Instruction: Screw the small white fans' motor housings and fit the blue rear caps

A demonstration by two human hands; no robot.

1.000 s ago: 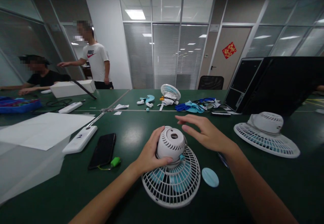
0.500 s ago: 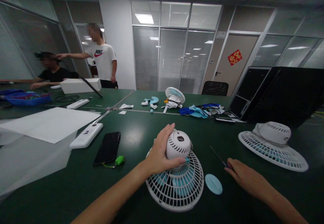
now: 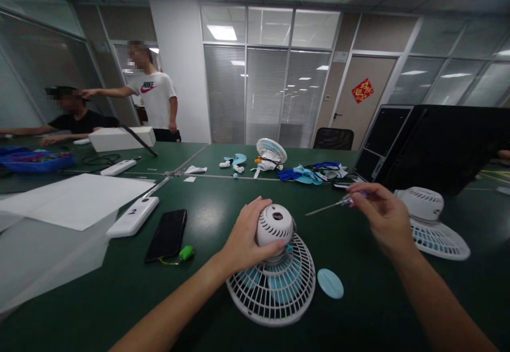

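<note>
A small white fan (image 3: 274,293) lies grille-down on the green table, with pale blue blades behind its bars. My left hand (image 3: 249,232) is wrapped around its rounded motor housing (image 3: 275,225). Up off the table to the right, my right hand (image 3: 380,211) grips a screwdriver (image 3: 346,201) by its handle. The thin shaft points left toward the housing, with its tip apart from it. Beside the grille rests an oval light blue cap (image 3: 330,283).
A second fan (image 3: 436,235) lies at the right, near a large black case (image 3: 438,150). Left are a phone (image 3: 166,235), a white power bank (image 3: 133,216) and white sheets (image 3: 75,198). Another fan (image 3: 271,155) and loose parts stand farther back. Two people (image 3: 153,97) are at the far left.
My right hand has lifted the screwdriver off the table and brought it up, its tip now nearer the motor housing. My left hand stays on the fan. The view has shifted slightly.
</note>
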